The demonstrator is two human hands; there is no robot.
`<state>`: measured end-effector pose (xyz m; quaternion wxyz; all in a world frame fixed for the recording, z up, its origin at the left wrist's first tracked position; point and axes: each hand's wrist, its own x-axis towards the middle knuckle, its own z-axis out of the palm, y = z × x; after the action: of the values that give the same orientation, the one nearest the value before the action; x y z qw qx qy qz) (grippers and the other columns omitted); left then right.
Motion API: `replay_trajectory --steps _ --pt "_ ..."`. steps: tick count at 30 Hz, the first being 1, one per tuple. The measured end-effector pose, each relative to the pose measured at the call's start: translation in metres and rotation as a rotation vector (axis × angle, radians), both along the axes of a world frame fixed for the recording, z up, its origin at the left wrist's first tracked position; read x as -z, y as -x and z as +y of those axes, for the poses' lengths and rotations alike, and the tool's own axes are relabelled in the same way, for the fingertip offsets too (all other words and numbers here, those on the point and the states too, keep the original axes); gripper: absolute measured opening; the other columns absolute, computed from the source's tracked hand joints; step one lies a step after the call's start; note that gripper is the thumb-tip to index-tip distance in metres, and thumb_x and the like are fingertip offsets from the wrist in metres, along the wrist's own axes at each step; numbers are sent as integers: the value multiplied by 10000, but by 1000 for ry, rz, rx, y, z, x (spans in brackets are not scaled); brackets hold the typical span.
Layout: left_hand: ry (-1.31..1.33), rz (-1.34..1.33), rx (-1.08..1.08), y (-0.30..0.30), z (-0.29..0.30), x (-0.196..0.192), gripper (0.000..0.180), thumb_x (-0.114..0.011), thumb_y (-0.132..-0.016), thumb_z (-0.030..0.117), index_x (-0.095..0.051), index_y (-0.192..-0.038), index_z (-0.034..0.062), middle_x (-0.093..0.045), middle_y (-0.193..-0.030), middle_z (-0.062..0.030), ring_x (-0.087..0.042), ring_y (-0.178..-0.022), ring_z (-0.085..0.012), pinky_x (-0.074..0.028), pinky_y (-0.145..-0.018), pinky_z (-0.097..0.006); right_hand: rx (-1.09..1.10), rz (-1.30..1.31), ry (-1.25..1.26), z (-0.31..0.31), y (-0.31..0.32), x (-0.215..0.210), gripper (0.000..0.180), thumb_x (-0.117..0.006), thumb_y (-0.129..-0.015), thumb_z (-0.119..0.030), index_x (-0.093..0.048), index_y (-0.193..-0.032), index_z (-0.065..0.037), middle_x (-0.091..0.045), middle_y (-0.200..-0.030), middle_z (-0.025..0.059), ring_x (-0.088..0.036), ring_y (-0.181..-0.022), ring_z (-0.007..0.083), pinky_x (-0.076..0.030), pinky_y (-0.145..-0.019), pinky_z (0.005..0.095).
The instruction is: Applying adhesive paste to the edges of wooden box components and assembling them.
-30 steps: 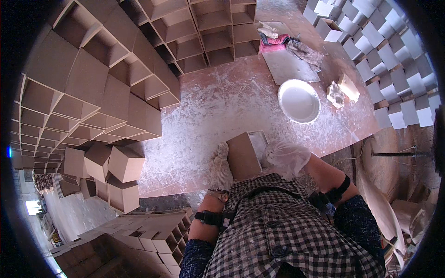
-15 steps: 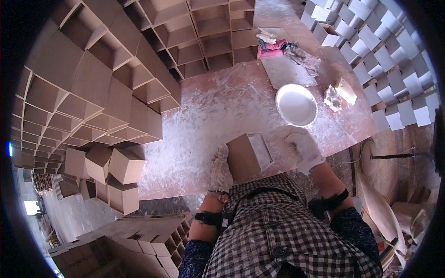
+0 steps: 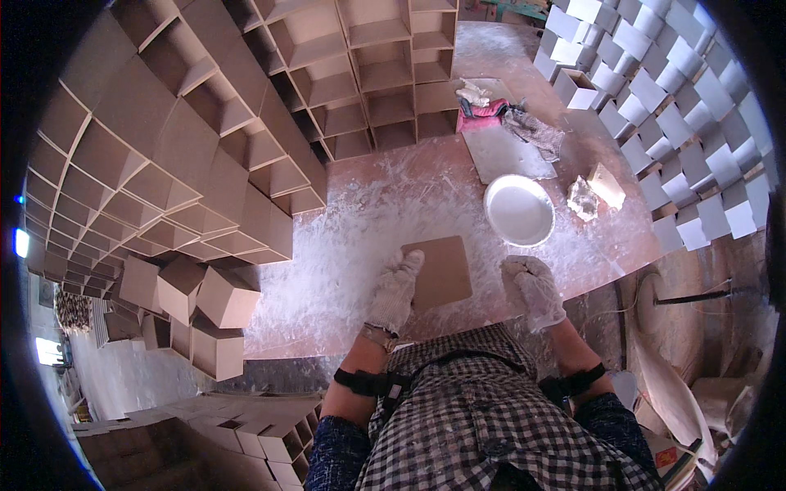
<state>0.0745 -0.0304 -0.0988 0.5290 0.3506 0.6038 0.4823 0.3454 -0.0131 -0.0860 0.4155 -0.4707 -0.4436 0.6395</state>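
Note:
My left hand point(image 3: 396, 290), in a whitish work glove, grips the left side of a square brown cardboard box point(image 3: 443, 272). The thumb lies on its flat face, which points up at me; the fingers are hidden. To the right and apart from the box, my right hand point(image 3: 532, 293) wears a powdery glove with its fingers curled in. Whether it holds anything is hidden. Beyond that hand stands a round white basin point(image 3: 524, 243) filled with something white.
Stacks of open brown boxes point(image 3: 381, 67) rise at the back and left. Pale boxes point(image 3: 694, 139) are stacked at right. Cloths point(image 3: 532, 133) rest on a board point(image 3: 503, 166) behind the basin, beside crumbly off-white lumps point(image 3: 583, 199). White powder covers the reddish table point(image 3: 327, 286).
The box has turned, so its open side no longer shows and a flat face is up. My right hand has curled its fingers and moved slightly lower.

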Motion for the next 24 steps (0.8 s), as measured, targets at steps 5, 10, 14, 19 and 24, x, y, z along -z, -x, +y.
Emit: replay_trajectory --steps 5,10,14,19,24 --pt "6 -101 354 -13 12 -33 472 -436 -962 358 -475 -1261 -5 -545 -1201 -155 -530 -1098 -246 -427 -921 -337 39 130 35 -4 1 4 310 -549 -807 -137 -566 -1077 13 -528 -856 -12 -494 -719 67 -419 -616 199" --pt "-182 474 629 -3 16 8 399 -485 -924 287 -520 -1219 21 -579 -1158 -167 -577 -1031 -274 -456 -885 -331 169 128 -1 2 30 -18 254 -554 -831 -50 -581 -1084 -46 -551 -869 13 -523 -745 102 -432 -638 225" --pt "-314 1205 849 6 19 49 349 -537 -814 147 -578 -1149 58 -602 -1079 -134 -576 -987 -293 -489 -812 -374 -6 -517 -690 17 41 -17 212 -549 -855 -5 -599 -1052 -66 -539 -908 19 -521 -770 112 -442 -650 247" --pt "-359 1119 740 -6 15 49 285 -541 -821 170 -617 -1075 67 -624 -1032 -112 -605 -926 -272 -494 -752 -394 -28 -597 -867 11 43 -21 171 -548 -854 9 -591 -1015 -29 -516 -920 25 -516 -762 104 -444 -633 239" --pt "-198 981 855 -37 27 5 432 -581 -769 242 -566 -1173 91 -584 -1110 -137 -535 -1074 -313 -456 -831 -447 119 -165 -341 11 42 -48 239 -567 -840 -3 -595 -1076 -27 -575 -960 37 -529 -827 107 -453 -687 243"
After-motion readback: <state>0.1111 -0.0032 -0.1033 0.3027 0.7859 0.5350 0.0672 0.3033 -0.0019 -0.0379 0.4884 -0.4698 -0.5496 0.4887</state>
